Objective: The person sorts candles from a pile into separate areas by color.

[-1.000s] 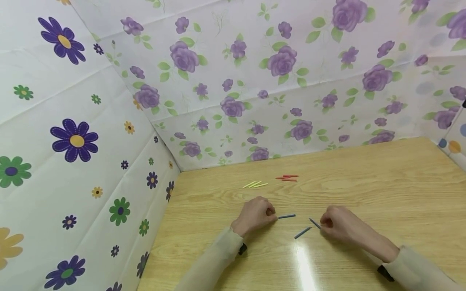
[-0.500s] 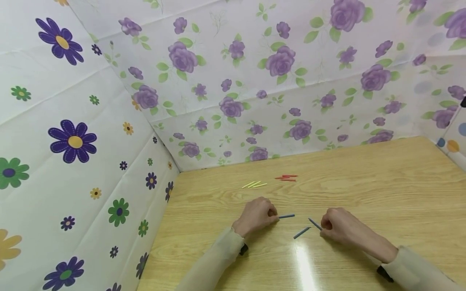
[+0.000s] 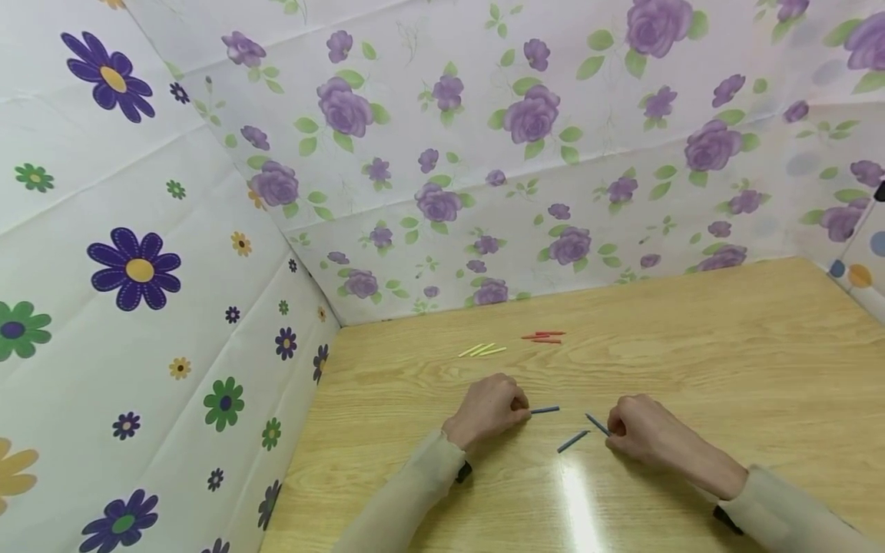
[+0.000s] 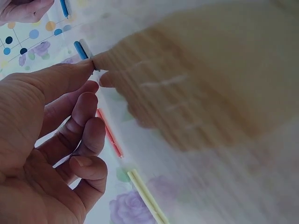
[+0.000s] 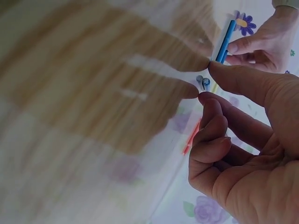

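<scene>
My left hand [image 3: 487,408] rests on the table with thumb and forefinger pinching the left end of a blue crayon [image 3: 546,410]. In the left wrist view that blue crayon [image 4: 81,50] sticks out past the thumb tip, the other fingers loosely curled. My right hand [image 3: 646,430] has its thumb and forefinger at the lower right end of a second blue crayon [image 3: 597,423], which slants up to the left. In the right wrist view, crayon ends [image 5: 205,83] show between the fingertips. A third blue crayon [image 3: 573,441] lies between the hands, untouched.
Farther back on the wooden table [image 3: 726,346] lie several yellow crayons [image 3: 482,349] and, just right of them, a small group of red crayons [image 3: 545,337]. Flowered sheets [image 3: 442,153] wall the table at the back and left. A light glare crosses the front.
Both hands and the blue crayons stay almost where they were; the right hand shifts only very slightly. The head view drifts a little.
</scene>
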Motion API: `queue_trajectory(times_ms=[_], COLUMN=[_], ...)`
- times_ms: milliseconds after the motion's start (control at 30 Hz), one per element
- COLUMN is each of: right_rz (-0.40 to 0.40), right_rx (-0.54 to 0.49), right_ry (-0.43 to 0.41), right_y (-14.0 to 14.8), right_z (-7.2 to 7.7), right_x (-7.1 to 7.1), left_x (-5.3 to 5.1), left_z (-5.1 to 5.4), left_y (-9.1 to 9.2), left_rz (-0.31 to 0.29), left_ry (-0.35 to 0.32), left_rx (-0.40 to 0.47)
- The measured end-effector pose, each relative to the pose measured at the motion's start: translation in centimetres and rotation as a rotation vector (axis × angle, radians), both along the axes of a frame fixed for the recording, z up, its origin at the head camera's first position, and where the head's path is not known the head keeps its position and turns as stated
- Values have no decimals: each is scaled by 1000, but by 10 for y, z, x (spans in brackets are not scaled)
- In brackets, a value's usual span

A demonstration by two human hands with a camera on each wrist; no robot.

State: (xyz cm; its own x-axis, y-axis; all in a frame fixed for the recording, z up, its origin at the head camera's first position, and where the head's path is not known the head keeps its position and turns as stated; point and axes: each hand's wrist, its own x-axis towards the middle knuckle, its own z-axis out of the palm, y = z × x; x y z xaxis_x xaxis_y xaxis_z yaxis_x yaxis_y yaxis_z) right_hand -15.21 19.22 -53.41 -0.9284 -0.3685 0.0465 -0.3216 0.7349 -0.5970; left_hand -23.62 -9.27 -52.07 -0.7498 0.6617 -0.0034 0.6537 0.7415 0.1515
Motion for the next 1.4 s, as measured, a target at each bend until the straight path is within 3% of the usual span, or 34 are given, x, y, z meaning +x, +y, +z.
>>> queue_trajectory(times_ms=[533,767,967,1133,1400], right_rz=[-71,-84,-80,-79,-72], right_rx=[27,24,33,17,-17], right_ry=[17,6,50,43,16], right_y=[-7,-8,-10,-10,-10], right_z=[3,4,3,2,0], right_x=[-2,-4,-6,-6,-5], left_x=[-3,-6,-7,-5,-2], left_z=[6,6,5,3,0], left_y=[3,5,5,5,3], left_rz=[-40,-59,-64,-60,-79], left_ry=[-7,9,25,7,35], left_rx=[-11,-33,-65,-82,-78])
